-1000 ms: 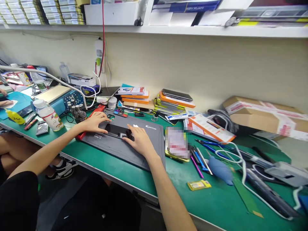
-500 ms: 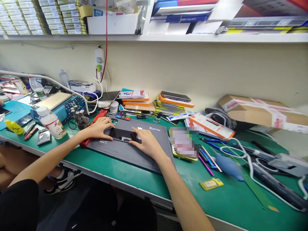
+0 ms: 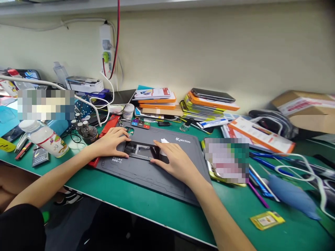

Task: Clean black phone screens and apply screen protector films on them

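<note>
A dark, glossy smartphone (image 3: 142, 151) lies level over a grey work mat (image 3: 157, 181), its screen facing up with bright reflections across it. My left hand (image 3: 113, 143) grips its left end, thumb at the near edge and fingers at the far edge. On the right end my right hand (image 3: 175, 158) holds it the same way, thumb and fingers on opposite edges. Whether the phone touches the mat I cannot tell. A small white piece (image 3: 164, 141) shows just behind my right fingers. Beyond my left hand is a small round green-and-black item (image 3: 129, 131).
Left of the mat stand a screwdriver holder (image 3: 87, 131) and a white bottle (image 3: 48, 139). Stacked boxed packs (image 3: 157, 97) line the back. On the right lie a blue air blower (image 3: 293, 195), tweezers, cables and a yellow packet (image 3: 267, 220). A seated person's leg shows at lower left.
My view has dipped and come closer, so the shelf has mostly left the top. Both hands keep their hold on the phone, and its screen now reflects more light.
</note>
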{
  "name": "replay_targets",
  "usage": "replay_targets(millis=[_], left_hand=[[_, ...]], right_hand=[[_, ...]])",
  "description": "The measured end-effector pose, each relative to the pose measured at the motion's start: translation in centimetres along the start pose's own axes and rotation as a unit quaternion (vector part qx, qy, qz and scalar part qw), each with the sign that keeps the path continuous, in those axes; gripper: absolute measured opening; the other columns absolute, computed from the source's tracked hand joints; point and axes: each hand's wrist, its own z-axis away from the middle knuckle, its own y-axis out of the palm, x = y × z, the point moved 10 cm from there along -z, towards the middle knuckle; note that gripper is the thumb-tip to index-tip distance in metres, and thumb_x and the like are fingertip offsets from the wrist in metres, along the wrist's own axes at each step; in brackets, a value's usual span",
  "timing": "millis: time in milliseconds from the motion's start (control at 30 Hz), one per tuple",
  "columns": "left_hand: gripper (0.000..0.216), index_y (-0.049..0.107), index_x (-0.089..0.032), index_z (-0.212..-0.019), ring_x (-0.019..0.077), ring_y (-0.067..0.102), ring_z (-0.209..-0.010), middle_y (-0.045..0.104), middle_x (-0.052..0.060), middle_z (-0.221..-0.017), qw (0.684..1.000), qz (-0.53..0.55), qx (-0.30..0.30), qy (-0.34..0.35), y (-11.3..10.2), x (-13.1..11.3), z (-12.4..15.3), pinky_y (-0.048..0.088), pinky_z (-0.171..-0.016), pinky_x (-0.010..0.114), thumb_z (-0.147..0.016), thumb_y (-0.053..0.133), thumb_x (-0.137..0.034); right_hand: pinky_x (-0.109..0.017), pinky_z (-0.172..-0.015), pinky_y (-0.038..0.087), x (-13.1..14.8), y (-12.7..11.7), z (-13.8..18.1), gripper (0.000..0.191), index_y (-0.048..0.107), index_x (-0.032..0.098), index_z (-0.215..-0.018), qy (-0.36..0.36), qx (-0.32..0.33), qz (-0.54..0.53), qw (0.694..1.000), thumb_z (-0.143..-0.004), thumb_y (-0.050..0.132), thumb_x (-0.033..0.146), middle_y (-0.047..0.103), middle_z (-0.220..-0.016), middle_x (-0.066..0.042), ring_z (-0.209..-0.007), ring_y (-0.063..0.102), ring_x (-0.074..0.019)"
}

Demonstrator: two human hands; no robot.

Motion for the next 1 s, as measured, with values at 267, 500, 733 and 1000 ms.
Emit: replay_targets(millis=[267, 500, 733, 1000], left_hand=[[0.068, 0.068, -0.022, -0.138, 0.0371, 0.041, -0.152, 0.062, 0.015, -0.146, 1.000, -0.011, 0.004, 0.010, 0.1, -0.3, -0.2, 0.031, -0.130, 0.056, -0.087, 0.080, -0.066], [0.067, 0.066, -0.026, -0.141, 0.0357, 0.042, -0.151, 0.061, 0.013, -0.147, 1.000, -0.009, 0.005, 0.010, 0.2, -0.1, -0.1, 0.029, -0.129, 0.054, -0.090, 0.076, -0.067], [0.065, 0.067, -0.025, -0.141, 0.0355, 0.043, -0.150, 0.062, 0.012, -0.148, 1.000, -0.005, 0.005, 0.013, 0.1, -0.1, -0.2, 0.030, -0.129, 0.053, -0.090, 0.077, -0.065], [0.068, 0.067, -0.024, -0.141, 0.0346, 0.045, -0.150, 0.063, 0.013, -0.149, 1.000, -0.011, -0.002, 0.021, 0.3, 0.4, -0.1, 0.033, -0.128, 0.051, -0.089, 0.077, -0.067]], right_hand=[[-0.058, -0.111, 0.052, 0.1, -0.1, 0.3, 0.070, 0.042, 0.024, -0.166, 0.000, 0.002, 0.011, 1.000, -0.106, 0.058, 0.056, 0.070, -0.147, -0.015, -0.132, 0.067, -0.0363], [-0.060, -0.113, 0.051, -0.5, -0.3, 0.5, 0.070, 0.043, 0.026, -0.166, 0.026, 0.030, -0.012, 0.999, -0.103, 0.062, 0.051, 0.066, -0.153, -0.015, -0.138, 0.063, -0.0372], [-0.059, -0.117, 0.048, -1.2, 0.1, 0.6, 0.063, 0.051, 0.027, -0.160, 0.060, 0.069, -0.042, 0.995, -0.102, 0.064, 0.048, 0.063, -0.157, -0.013, -0.145, 0.058, -0.0359], [-0.058, -0.116, 0.050, -2.2, -1.7, 0.6, 0.059, 0.056, 0.028, -0.156, 0.075, 0.016, -0.053, 0.996, -0.103, 0.061, 0.054, 0.067, -0.153, -0.011, -0.141, 0.062, -0.0353]])
